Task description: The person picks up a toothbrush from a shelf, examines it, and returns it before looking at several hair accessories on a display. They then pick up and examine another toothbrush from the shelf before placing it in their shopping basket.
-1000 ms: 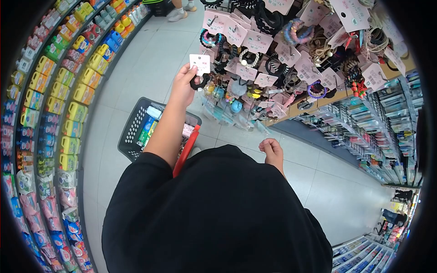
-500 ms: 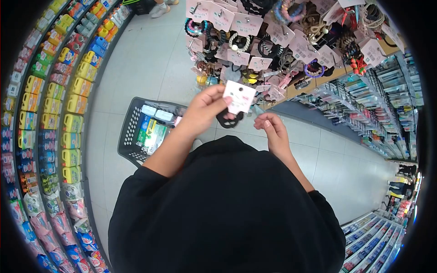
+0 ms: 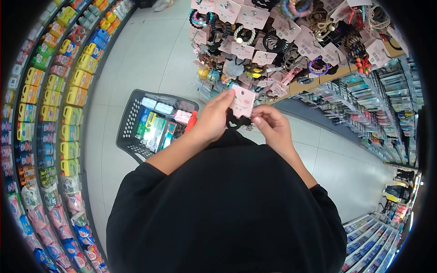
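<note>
A pink-and-white card (image 3: 243, 101) with a black hair tie (image 3: 237, 122) on it is held in front of my chest. My left hand (image 3: 216, 113) grips the card's left edge, thumb near its top corner. At the lower right of the card, my right hand (image 3: 274, 126) pinches the edge by the hair tie, with its fingers bent. Just beyond both hands hang many carded hair ties (image 3: 242, 50) on a rack, some black, some coloured.
A grey basket (image 3: 124, 125) on the floor at left holds boxes, a pink pack and a red-topped item. Shelves of yellow bottles (image 3: 70, 132) line the left side. Stationery-like packets (image 3: 348, 102) hang at right. A person's shoes (image 3: 163, 5) show at the top.
My right hand has moved in to the card and closed on its edge. The card has turned and sits slightly right and lower. More of the basket shows.
</note>
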Tool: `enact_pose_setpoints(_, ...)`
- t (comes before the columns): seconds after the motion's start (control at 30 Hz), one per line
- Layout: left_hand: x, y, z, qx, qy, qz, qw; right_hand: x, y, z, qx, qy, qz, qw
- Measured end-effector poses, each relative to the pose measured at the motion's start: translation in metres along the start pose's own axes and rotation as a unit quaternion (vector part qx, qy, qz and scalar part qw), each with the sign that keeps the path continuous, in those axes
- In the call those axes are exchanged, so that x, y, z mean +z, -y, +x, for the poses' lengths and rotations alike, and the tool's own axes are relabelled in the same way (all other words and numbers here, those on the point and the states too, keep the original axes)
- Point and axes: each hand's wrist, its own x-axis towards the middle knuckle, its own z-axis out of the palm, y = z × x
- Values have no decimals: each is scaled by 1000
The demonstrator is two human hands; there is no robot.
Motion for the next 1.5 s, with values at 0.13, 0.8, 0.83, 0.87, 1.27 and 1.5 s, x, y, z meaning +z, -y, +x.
enact_pose_setpoints(0.13,-5,5,6,-82,79,-258,959,9,8,7,-126,92,-53,986)
enact_pose_setpoints(0.8,3,13,17,9,-94,-24,995,2,-6,13,-50,11,-100,994)
enact_pose_setpoints(0.83,1,18,18,29,-120,11,992,2,-15,12,-11,-10,-71,997)
enact_pose_setpoints(0.87,-4,21,19,30,-97,30,994,2,-21,11,29,-32,-41,998)
enact_pose_setpoints(1.27,-2,13,16,-21,-8,94,995,-18,-28,21,131,-109,130,977)
enact_pose_setpoints(1.5,-21,4,27,94,-70,120,986,-15,-34,26,74,-120,63,988)
